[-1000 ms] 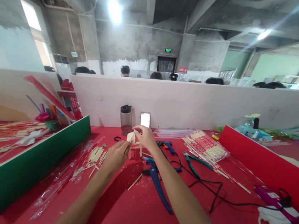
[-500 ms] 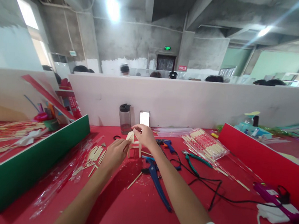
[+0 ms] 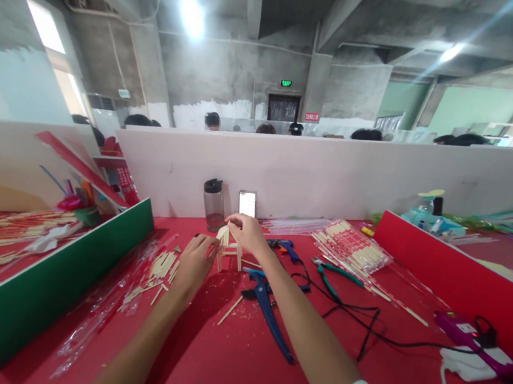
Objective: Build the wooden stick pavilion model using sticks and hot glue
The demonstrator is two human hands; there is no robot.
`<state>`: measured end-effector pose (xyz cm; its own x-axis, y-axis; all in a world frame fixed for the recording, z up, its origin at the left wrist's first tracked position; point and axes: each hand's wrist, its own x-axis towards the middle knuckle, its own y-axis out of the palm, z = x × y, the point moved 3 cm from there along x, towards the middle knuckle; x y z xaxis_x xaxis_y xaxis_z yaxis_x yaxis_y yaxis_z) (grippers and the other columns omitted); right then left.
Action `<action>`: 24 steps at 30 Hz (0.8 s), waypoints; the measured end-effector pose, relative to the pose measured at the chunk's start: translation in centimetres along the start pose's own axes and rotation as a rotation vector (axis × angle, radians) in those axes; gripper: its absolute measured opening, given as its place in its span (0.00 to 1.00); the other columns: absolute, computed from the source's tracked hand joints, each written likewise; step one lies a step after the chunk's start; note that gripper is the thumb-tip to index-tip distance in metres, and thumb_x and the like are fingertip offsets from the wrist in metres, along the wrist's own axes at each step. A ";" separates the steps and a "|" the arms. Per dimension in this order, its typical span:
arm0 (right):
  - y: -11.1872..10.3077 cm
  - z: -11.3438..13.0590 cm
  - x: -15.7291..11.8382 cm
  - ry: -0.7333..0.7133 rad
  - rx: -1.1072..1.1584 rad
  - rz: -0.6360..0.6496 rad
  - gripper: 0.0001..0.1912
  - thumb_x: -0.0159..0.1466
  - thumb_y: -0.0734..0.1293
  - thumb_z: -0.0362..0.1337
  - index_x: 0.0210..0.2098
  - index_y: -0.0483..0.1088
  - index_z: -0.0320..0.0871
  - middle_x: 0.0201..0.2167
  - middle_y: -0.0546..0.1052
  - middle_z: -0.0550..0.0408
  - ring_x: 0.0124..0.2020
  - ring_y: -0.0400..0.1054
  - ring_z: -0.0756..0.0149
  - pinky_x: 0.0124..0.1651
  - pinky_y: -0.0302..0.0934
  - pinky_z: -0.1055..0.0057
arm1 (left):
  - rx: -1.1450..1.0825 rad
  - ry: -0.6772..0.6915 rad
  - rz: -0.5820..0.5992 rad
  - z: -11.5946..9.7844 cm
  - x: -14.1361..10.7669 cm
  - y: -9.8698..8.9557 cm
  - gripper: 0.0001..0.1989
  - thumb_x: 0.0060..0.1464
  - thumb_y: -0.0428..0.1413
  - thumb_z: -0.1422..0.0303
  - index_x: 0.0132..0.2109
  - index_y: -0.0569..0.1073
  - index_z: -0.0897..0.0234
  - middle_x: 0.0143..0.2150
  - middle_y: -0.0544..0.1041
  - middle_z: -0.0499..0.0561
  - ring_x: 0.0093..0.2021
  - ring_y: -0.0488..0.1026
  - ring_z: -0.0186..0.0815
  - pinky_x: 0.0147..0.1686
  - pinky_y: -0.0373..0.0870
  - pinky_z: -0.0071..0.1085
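A small model built of pale wooden sticks [image 3: 232, 252] stands upright on the red table, with legs, crossbars and a peaked top. My right hand [image 3: 247, 232] reaches over from the right, thumb and fingers pinched at the peak. At the model's left side is my left hand [image 3: 196, 262], fingers bent and tips drawn together; whatever is between them is too small to make out. Just right of the model lies a blue-handled cutter [image 3: 266, 315]. Left of my left hand is a loose pile of short cut sticks [image 3: 163, 268].
Behind the model stand a dark-lidded bottle [image 3: 213, 204] and a phone [image 3: 246, 204]. To the right lie a blue glue gun [image 3: 291, 249], green-handled pliers [image 3: 344, 274], a black cable [image 3: 375, 326] and packaged sticks [image 3: 352, 245]. Green [image 3: 59, 275] and red boards [image 3: 453, 280] flank the table.
My left hand has shifted slightly left, its fingertips drawing back a little from the model's side. My right hand stays at the peak.
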<state>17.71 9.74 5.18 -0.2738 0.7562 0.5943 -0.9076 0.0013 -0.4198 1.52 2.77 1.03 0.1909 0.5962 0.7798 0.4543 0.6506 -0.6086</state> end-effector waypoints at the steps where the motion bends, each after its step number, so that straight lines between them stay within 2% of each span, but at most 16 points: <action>1: 0.0 0.0 0.0 0.001 -0.003 0.000 0.10 0.64 0.63 0.32 0.40 0.76 0.44 0.38 0.80 0.55 0.37 0.73 0.67 0.43 0.64 0.72 | -0.014 -0.017 -0.009 0.0 0.0 0.0 0.06 0.63 0.52 0.66 0.42 0.73 0.59 0.39 0.77 0.52 0.41 0.73 0.40 0.42 0.68 0.34; 12: 0.3 -0.5 0.0 -0.005 -0.018 0.007 0.11 0.64 0.62 0.33 0.42 0.76 0.45 0.39 0.80 0.54 0.38 0.72 0.67 0.43 0.64 0.72 | -0.179 -0.205 -0.002 0.9 0.0 0.6 0.07 0.59 0.56 0.62 0.41 0.72 0.59 0.37 0.76 0.50 0.37 0.74 0.38 0.37 0.70 0.33; 24: 0.1 0.0 -0.1 0.021 0.021 0.013 0.10 0.64 0.63 0.33 0.41 0.76 0.43 0.39 0.80 0.53 0.37 0.73 0.66 0.43 0.65 0.70 | -0.349 -0.252 -0.052 1.4 -0.4 1.3 0.10 0.58 0.57 0.60 0.41 0.73 0.61 0.35 0.76 0.50 0.34 0.74 0.36 0.36 0.71 0.32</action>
<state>17.64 9.69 5.06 -0.2790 0.7697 0.5743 -0.9105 -0.0219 -0.4130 0.79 4.06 -0.23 -0.0389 0.6916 0.7213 0.7328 0.5105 -0.4499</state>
